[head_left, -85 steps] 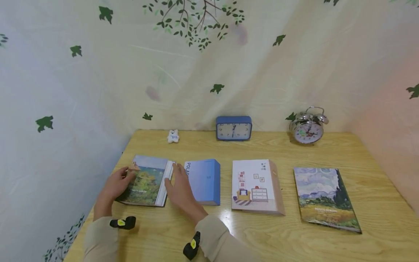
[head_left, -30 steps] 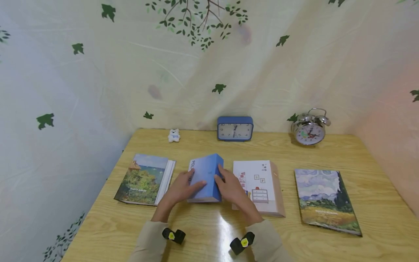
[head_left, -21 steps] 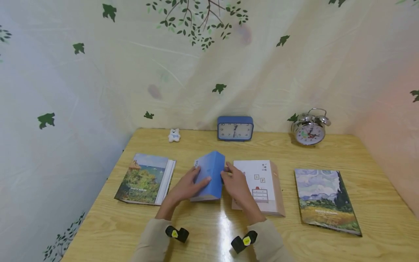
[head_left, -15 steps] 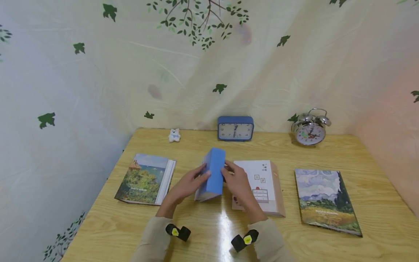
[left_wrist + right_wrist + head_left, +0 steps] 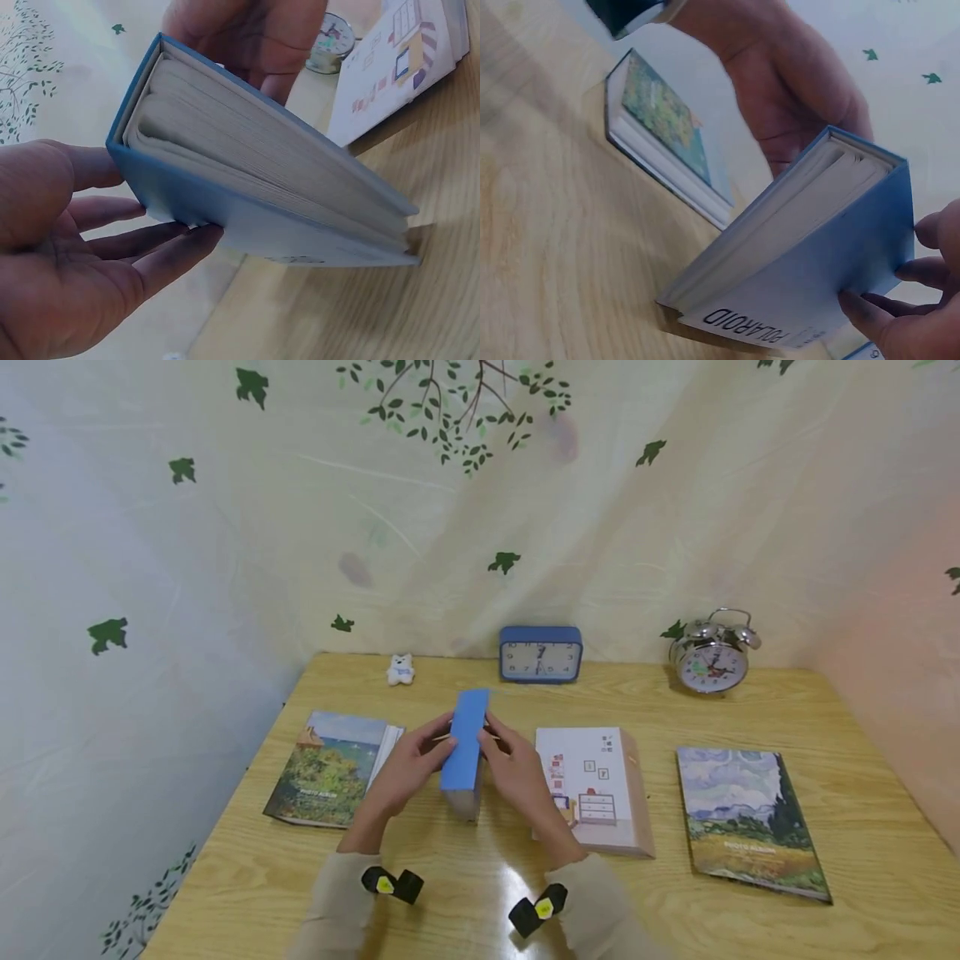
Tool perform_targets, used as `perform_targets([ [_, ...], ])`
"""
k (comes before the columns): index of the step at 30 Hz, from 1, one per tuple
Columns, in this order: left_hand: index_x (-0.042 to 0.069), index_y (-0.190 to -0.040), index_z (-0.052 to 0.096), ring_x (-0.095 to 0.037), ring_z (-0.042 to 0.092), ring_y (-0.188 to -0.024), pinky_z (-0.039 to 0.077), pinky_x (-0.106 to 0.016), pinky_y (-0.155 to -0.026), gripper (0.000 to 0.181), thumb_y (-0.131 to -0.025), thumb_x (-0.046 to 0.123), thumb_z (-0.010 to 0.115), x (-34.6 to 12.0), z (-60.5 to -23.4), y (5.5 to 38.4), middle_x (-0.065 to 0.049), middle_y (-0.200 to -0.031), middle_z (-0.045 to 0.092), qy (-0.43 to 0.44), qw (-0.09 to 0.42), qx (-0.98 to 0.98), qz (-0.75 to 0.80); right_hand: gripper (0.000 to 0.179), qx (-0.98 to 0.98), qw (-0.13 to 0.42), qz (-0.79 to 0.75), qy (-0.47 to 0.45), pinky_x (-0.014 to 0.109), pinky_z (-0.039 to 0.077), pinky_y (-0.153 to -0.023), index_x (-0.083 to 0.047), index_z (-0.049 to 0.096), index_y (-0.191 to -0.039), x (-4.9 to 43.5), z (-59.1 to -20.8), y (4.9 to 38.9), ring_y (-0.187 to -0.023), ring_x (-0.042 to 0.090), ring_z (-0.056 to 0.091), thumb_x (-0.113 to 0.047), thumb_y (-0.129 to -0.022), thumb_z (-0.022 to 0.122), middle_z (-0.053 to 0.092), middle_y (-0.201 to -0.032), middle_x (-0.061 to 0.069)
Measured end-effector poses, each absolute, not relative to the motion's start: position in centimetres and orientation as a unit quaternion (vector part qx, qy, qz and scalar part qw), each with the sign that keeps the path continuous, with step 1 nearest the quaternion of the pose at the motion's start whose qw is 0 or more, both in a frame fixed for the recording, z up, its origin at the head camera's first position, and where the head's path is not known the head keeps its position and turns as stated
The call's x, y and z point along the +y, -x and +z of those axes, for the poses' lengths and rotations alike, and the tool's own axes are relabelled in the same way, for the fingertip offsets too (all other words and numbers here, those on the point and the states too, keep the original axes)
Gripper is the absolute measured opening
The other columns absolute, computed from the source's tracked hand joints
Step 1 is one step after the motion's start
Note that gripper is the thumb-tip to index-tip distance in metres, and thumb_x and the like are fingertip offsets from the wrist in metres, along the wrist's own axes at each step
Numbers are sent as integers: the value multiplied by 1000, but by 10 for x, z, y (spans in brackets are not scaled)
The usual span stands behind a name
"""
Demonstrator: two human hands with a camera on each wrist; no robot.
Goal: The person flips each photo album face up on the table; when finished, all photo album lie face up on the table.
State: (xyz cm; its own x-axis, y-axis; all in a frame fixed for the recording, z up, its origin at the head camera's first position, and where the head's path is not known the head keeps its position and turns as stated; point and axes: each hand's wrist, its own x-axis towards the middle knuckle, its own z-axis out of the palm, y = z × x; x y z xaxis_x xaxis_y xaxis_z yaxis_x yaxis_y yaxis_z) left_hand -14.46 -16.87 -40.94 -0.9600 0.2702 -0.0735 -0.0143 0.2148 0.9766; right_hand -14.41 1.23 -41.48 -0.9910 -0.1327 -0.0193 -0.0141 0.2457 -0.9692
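A thick blue photo album (image 5: 467, 739) stands on the table (image 5: 450, 877) with its spine up and its page edges down, leaning a little. My left hand (image 5: 401, 768) holds it from the left, thumb near the spine and fingertips on the cover. On the other side my right hand (image 5: 519, 768) grips it in the same way. In the right wrist view, the cover of the album (image 5: 802, 262) reads POLAROID. Slightly fanned pages of the album (image 5: 247, 142) show in the left wrist view.
Left of my hands lies a garden-painting album (image 5: 326, 777). To the right are a white album with furniture drawings (image 5: 596, 785) and a landscape-painting album (image 5: 750, 827). Along the back stand a white bear figurine (image 5: 401, 670), a blue clock (image 5: 540, 656) and a silver alarm clock (image 5: 711, 656).
My hands moved from the garden-painting album to the blue album, which was lying flat. They have tipped it up spine-upward and shifted it slightly left.
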Motion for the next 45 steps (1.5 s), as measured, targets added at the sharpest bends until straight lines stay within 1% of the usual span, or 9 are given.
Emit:
perform_targets([
  [4, 18, -150, 32, -35, 47, -131, 46, -48, -99, 55, -100, 28, 51, -175, -407, 146, -16, -149, 39, -65, 98, 798, 591, 47, 809, 64, -582, 54, 44, 48, -98, -19, 45, -144, 3, -424, 144, -125, 31, 53, -38, -101, 46, 49, -144, 10],
  [9, 17, -148, 37, -40, 43, -133, 48, -55, -94, 57, -97, 35, 55, -183, -402, 147, -15, -153, 33, -53, 68, 843, 530, 50, 829, 69, -546, 98, 49, 45, -100, -6, 43, -144, -3, -441, 143, -123, 38, 53, -31, -100, 48, 47, -142, 20],
  [13, 13, -143, 45, -40, 44, -131, 49, -56, -91, 55, -96, 39, 57, -188, -398, 146, -14, -151, 36, -41, 40, 872, 486, 54, 839, 59, -528, 118, 52, 40, -104, 1, 41, -143, -4, -451, 143, -127, 42, 47, -30, -100, 49, 45, -141, 27],
  [17, 12, -141, 48, -37, 49, -128, 50, -52, -92, 52, -96, 38, 56, -196, -398, 144, -15, -146, 41, -24, 61, 881, 468, 57, 841, 52, -528, 110, 54, 38, -106, 4, 41, -142, -5, -460, 143, -129, 43, 44, -32, -98, 51, 45, -140, 29],
  [24, 6, -142, 46, -37, 52, -125, 50, -46, -95, 48, -100, 28, 51, -212, -405, 142, -20, -142, 48, -35, 110, 883, 454, 61, 851, 48, -520, 57, 56, 31, -109, 1, 41, -143, -9, -467, 142, -133, 46, 38, -32, -95, 57, 39, -144, 29],
  [29, 6, -143, 44, -32, 54, -123, 50, -42, -96, 46, -100, 22, 49, -215, -417, 144, -19, -141, 49, -7, 116, 872, 476, 61, 862, 45, -502, 58, 55, 30, -111, 1, 41, -143, -13, -471, 142, -134, 45, 35, -26, -92, 62, 36, -147, 28],
  [32, 6, -142, 45, -31, 56, -121, 51, -41, -94, 44, -100, 18, 49, -215, -424, 145, -19, -139, 51, 17, 117, 873, 473, 64, 869, 46, -488, 66, 55, 29, -111, 2, 39, -144, -15, -473, 141, -135, 46, 34, -23, -90, 64, 34, -148, 28],
  [37, 4, -142, 45, -32, 56, -120, 51, -42, -92, 43, -100, 15, 49, -216, -435, 147, -20, -137, 53, 38, 115, 884, 451, 67, 881, 65, -461, 79, 54, 29, -112, 1, 35, -146, -18, -475, 139, -138, 45, 29, -24, -91, 63, 26, -152, 27],
  [45, 2, -143, 43, -36, 47, -129, 44, -49, -101, 44, -100, 14, 48, -220, -439, 149, -21, -140, 49, 23, 112, 886, 450, 67, 884, 66, -455, 86, 54, 27, -112, 1, 34, -146, -18, -471, 137, -140, 44, 26, -25, -92, 62, 24, -154, 25],
])
